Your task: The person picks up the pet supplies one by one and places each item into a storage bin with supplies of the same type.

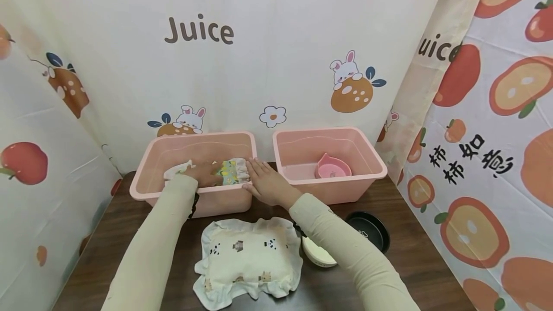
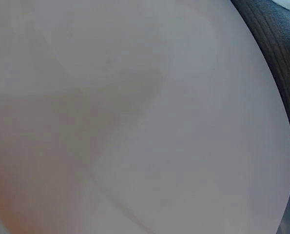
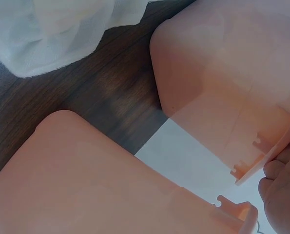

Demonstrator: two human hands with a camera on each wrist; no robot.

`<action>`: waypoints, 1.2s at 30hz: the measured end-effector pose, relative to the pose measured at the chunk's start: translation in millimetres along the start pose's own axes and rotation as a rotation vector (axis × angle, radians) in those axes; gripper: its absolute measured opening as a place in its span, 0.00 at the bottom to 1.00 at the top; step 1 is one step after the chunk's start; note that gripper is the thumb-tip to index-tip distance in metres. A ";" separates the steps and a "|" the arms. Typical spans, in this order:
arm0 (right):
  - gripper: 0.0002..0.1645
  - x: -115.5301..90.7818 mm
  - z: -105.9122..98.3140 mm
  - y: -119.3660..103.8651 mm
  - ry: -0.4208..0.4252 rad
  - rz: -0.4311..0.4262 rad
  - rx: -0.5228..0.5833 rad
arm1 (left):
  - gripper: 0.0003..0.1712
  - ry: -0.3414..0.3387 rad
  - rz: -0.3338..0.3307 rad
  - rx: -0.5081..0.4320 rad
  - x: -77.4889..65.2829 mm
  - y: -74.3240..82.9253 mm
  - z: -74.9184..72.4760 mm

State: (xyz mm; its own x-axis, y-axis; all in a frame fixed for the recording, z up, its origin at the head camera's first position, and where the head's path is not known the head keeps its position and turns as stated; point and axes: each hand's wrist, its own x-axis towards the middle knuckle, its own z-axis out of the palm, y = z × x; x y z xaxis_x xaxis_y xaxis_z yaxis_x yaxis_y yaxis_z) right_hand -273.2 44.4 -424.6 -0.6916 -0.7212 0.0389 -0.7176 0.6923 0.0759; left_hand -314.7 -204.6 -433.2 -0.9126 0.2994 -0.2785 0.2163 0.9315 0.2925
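Observation:
My left hand (image 1: 203, 174) reaches into the left pink bin (image 1: 198, 201) and lies over the middle of a green-and-yellow printed cloth piece with a white ruffled edge (image 1: 231, 172). The cloth's white part shows on both sides of that hand. At the bin's right rim, my right hand (image 1: 269, 184) rests with fingers straight, its fingertips next to the ruffle. In the right wrist view, the right hand (image 3: 283, 190) is at the bin rim. The left wrist view is mostly filled by the blurred bin wall (image 2: 198, 146).
A second pink bin (image 1: 328, 191) on the right holds a pink bowl (image 1: 333, 168). In front lies a ruffled pillow with animal prints (image 1: 246, 258). A cream bowl (image 1: 317, 256) and a black round dish (image 1: 373, 227) stand partly behind my right forearm. Printed curtains surround the wooden table.

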 end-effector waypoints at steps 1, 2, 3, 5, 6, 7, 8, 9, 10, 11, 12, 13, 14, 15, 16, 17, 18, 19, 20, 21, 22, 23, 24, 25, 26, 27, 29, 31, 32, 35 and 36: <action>0.42 0.1 -0.1 -0.1 -0.003 0.001 0.002 | 0.42 0.015 -0.004 -0.008 -2.2 0.8 -2.3; 0.42 0.0 -0.3 -0.3 -0.007 0.003 0.006 | 0.42 0.037 0.000 -0.016 -4.1 0.8 -4.6; 0.42 0.0 -0.4 -0.4 -0.011 0.004 0.009 | 0.41 0.055 0.009 -0.026 -6.3 0.8 -7.3; 0.42 0.1 -0.3 -0.6 -0.014 0.006 0.017 | 0.40 0.097 0.031 -0.050 -10.1 0.7 -13.2; 0.42 0.0 -0.3 -0.7 -0.015 0.007 0.019 | 0.40 0.120 0.057 -0.054 -11.8 0.3 -15.8; 0.42 0.0 -0.3 -0.8 -0.016 0.008 0.021 | 0.40 0.139 0.083 -0.054 -13.1 -0.4 -18.2; 0.42 -0.1 -0.2 -0.8 -0.013 0.007 0.023 | 0.40 0.159 0.112 -0.053 -14.4 -2.1 -20.4; 0.42 -0.1 -0.1 -0.8 -0.015 0.007 0.022 | 0.41 0.180 0.171 -0.042 -6.1 -14.1 -17.6; 0.42 -0.1 0.1 -0.7 -0.013 0.007 0.022 | 0.41 0.212 0.199 0.019 -1.7 -20.9 -16.4; 0.42 -0.1 0.5 -0.6 -0.010 0.006 0.020 | 0.40 0.244 0.238 0.161 -3.5 -22.8 -18.5; 0.42 -0.3 0.9 -0.5 -0.012 0.006 0.015 | 0.40 0.273 0.272 0.333 -5.8 -23.7 -20.8; 0.42 -0.3 1.2 -0.3 -0.010 0.005 0.014 | 0.40 0.296 0.295 0.533 -8.5 -24.4 -23.2; 0.42 -0.3 1.5 -0.1 -0.010 0.004 0.012 | 0.39 0.328 0.316 0.684 -11.7 -24.7 -25.4; 0.42 -0.3 1.8 0.0 -0.009 0.003 0.010 | 0.38 0.345 0.325 0.791 -15.2 -24.3 -27.6; 0.42 -0.4 2.0 0.2 -0.007 0.001 0.008 | 0.36 0.343 0.302 0.869 -28.3 -13.1 -34.2; 0.42 -0.3 2.2 0.4 -0.006 0.000 0.006 | 0.36 0.321 0.299 0.869 -37.7 -6.5 -38.7; 0.42 -0.4 2.1 0.6 -0.007 0.000 0.003 | 0.36 0.280 0.276 0.757 -41.3 -4.9 -39.6; 0.42 -0.3 2.2 0.8 -0.007 -0.001 0.003 | 0.38 0.254 0.245 0.616 -43.4 -5.6 -39.3; 0.42 -0.3 2.2 0.9 -0.009 -0.001 0.002 | 0.40 0.241 0.206 0.457 -46.2 -4.6 -39.1; 0.42 -0.3 2.1 1.1 -0.009 0.000 0.000 | 0.41 0.231 0.170 0.347 -48.2 -4.2 -38.5; 0.42 -0.2 2.4 1.4 -0.010 0.001 -0.004 | 0.43 0.236 0.141 0.269 -50.6 -2.9 -38.0; 0.42 -0.3 2.2 1.5 -0.009 0.002 -0.005 | 0.44 0.239 0.115 0.207 -52.5 -2.5 -37.0; 0.42 -0.4 2.2 1.6 -0.008 0.002 -0.005 | 0.46 0.246 0.099 0.180 -53.9 -2.7 -36.1; 0.42 -0.3 2.4 1.8 -0.005 0.001 -0.004 | 0.47 0.264 0.095 0.189 -55.8 -2.4 -35.2; 0.42 -0.3 2.4 1.8 -0.002 0.000 -0.002 | 0.46 0.275 0.088 0.192 -58.5 -1.0 -34.4; 0.42 -0.3 2.5 1.9 0.000 -0.002 -0.003 | 0.45 0.286 0.086 0.192 -60.3 -1.1 -33.4; 0.42 -0.3 2.5 1.8 0.006 -0.007 0.000 | 0.44 0.306 0.091 0.215 -64.7 -0.5 -31.7; 0.42 0.0 3.1 1.9 0.012 -0.012 0.001 | 0.43 0.358 0.115 0.258 -67.4 -2.4 -27.4; 0.42 0.0 3.1 1.8 0.014 -0.012 0.004 | 0.42 0.379 0.128 0.272 -69.7 -2.4 -26.0; 0.42 0.3 3.7 1.9 0.020 -0.014 -0.002 | 0.40 0.461 0.174 0.321 -74.3 -5.6 -18.6; 0.42 0.4 3.7 1.9 0.019 -0.012 -0.003 | 0.40 0.479 0.181 0.315 -77.3 -4.3 -17.2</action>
State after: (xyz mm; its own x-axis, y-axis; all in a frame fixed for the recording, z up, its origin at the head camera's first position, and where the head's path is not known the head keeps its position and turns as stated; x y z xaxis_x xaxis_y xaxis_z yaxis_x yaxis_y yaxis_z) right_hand -275.2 45.5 -428.1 -0.6811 -0.7300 0.0570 -0.7258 0.6834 0.0791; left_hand -251.0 -235.3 -397.2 -0.8904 0.4010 0.2153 0.4089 0.9125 -0.0085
